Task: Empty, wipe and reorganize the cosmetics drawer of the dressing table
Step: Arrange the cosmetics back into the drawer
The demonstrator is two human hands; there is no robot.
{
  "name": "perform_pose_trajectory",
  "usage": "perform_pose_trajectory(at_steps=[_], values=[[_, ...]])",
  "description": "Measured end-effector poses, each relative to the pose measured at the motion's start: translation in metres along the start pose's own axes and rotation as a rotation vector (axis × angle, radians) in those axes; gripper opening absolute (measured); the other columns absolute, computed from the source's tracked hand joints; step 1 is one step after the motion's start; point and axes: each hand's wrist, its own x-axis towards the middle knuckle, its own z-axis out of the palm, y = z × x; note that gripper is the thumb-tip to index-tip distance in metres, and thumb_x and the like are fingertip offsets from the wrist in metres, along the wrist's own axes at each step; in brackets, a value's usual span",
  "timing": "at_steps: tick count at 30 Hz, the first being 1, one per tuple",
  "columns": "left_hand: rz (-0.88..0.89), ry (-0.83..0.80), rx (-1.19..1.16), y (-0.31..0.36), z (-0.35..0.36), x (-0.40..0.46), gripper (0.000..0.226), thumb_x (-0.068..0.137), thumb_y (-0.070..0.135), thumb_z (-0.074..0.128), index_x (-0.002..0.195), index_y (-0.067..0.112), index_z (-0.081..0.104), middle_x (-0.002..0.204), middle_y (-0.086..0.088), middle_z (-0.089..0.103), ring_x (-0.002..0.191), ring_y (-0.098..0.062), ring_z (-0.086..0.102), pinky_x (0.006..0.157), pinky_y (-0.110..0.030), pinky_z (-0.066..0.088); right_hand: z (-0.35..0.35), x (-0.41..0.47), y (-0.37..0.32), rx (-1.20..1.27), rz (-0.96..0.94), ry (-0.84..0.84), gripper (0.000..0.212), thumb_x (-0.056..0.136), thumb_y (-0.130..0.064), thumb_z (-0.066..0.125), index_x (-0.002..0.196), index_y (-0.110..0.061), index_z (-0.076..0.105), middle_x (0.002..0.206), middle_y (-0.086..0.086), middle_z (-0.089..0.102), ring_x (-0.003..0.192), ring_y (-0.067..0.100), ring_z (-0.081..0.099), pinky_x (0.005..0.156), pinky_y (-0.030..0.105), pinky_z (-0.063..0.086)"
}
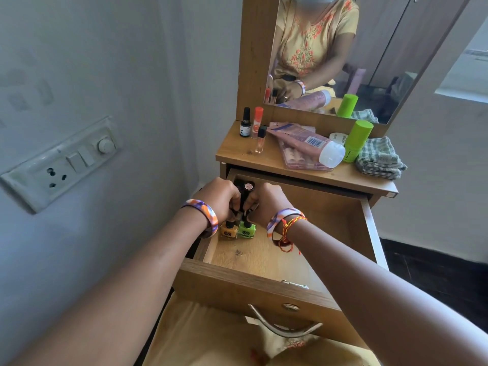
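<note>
The person's two forearms reach in from the bottom edge, each wrist wearing a purple, orange and white bangle, the right one also a red and yellow thread. Beneath them the drawer (264, 281) stands pulled out, with its curved metal handle (285, 328) closest to the camera.

Both hands meet at the drawer's back left corner. The left hand (221, 199) and right hand (266, 204) have their fingers curled inward around a cluster of dark upright tubes (244, 196), one showing a round pink cap label whose print is too small to read. Exactly which fingers pinch which tube cannot be told.

Just in front of the hands, towards the camera, stand an orange nail polish bottle (228, 231) and a green nail polish bottle (247, 229), touching side by side and upright, so their long axes are vertical. Each carries a black hexagonal logo, not legible as a name. The left hand is nearer the orange one, the right nearer the green.

The rest of the drawer floor is bare wood, so the reorganizing looks just begun. Further items wait on the tabletop (237, 151) beyond the hands: a pink tube (303, 141) with a barcode lying on its side, a green cylinder (356, 141) and a checked cloth (380, 159).
</note>
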Motion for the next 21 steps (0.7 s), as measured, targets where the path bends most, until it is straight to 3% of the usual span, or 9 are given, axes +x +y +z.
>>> perform_pose_trajectory(at_steps=[6,10,13,16,21], values=[[-0.027,-0.083,0.012,0.001,-0.004,0.003,0.045,0.069,0.007,0.079,0.111,0.009,0.061,0.108,-0.009,0.063,0.097,-0.025,0.062,0.079,-0.028,0.050,-0.011,0.000,0.004,0.004,-0.016,-0.071,0.042,0.071,-0.008,0.076,0.111,-0.009,0.064,0.112,0.008,0.064,0.093,0.018,0.059,0.076,0.020,0.047],[-0.065,-0.161,0.051,0.003,-0.012,0.006,0.059,0.068,0.014,0.081,0.121,0.010,0.053,0.113,-0.009,0.059,0.101,-0.025,0.059,0.075,-0.026,0.046,-0.026,0.000,0.014,-0.056,0.057,-0.179,0.059,0.071,-0.008,0.077,0.125,-0.008,0.053,0.124,0.009,0.057,0.105,0.020,0.054,0.081,0.023,0.042],[-0.077,-0.232,0.103,0.006,-0.014,0.008,0.068,0.070,0.018,0.080,0.129,0.010,0.047,0.119,-0.010,0.057,0.108,-0.026,0.057,0.079,-0.027,0.047,-0.013,-0.001,0.025,-0.058,0.104,-0.258,0.074,0.071,-0.011,0.078,0.135,-0.006,0.042,0.132,0.010,0.052,0.121,0.025,0.051,0.095,0.027,0.043],[-0.075,-0.262,0.134,0.009,-0.014,0.010,0.073,0.073,0.017,0.078,0.136,0.010,0.042,0.127,-0.011,0.053,0.115,-0.027,0.055,0.089,-0.029,0.048,0.010,0.000,0.035,0.050,0.106,-0.255,0.089,0.068,-0.011,0.080,0.143,-0.012,0.032,0.132,0.009,0.054,0.121,0.025,0.053,0.096,0.029,0.045],[-0.060,-0.254,0.157,0.009,-0.011,0.012,0.067,0.075,0.016,0.076,0.134,0.011,0.045,0.130,-0.012,0.052,0.116,-0.027,0.054,0.089,-0.028,0.048,0.032,0.007,0.041,0.178,0.122,-0.202,0.082,0.069,-0.007,0.077,0.141,-0.014,0.038,0.125,0.009,0.060,0.114,0.024,0.058,0.092,0.030,0.048]])
